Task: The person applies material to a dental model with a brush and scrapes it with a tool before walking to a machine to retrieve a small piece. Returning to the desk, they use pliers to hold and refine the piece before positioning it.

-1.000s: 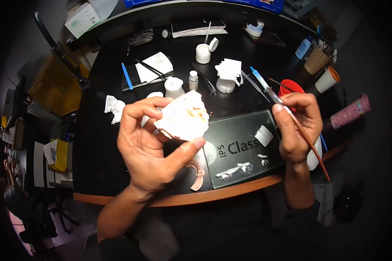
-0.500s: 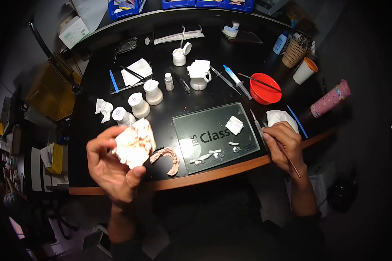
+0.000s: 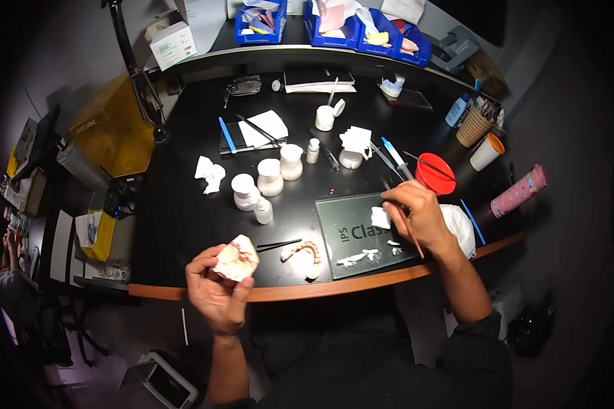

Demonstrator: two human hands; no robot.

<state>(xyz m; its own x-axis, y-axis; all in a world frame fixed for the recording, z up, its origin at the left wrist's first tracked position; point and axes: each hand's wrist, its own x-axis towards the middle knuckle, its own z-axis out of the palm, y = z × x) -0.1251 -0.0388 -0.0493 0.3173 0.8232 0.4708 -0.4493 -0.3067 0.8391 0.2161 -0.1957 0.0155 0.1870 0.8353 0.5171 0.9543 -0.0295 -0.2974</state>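
Note:
My left hand (image 3: pixel 218 294) is closed around a pale plaster dental cast (image 3: pixel 237 260), held just above the table's front edge. Between the fingers of my right hand (image 3: pixel 421 213) is a thin brush (image 3: pixel 412 237) with a reddish-brown handle, its tip pointing up and away from me. That hand hovers over the right side of a dark glass slab (image 3: pixel 331 228) and hides part of it. On the slab lie a folded white tissue (image 3: pixel 381 218) and small white mounds of paste (image 3: pixel 359 258). A horseshoe-shaped dental model (image 3: pixel 311 255) rests left of the slab, beside black tweezers (image 3: pixel 280 244).
Several white-capped jars (image 3: pixel 269 177) stand behind the cast. A red bowl (image 3: pixel 434 178) with a brush across it is beyond my right hand, near a syringe (image 3: pixel 394 150). A pink bottle (image 3: pixel 518 193) stands far right. Blue bins (image 3: pixel 260 31) line the back shelf.
My right hand has moved with the brush from the slab's right edge to over the slab. My left hand has lowered the cast towards me. The camera view has shifted.

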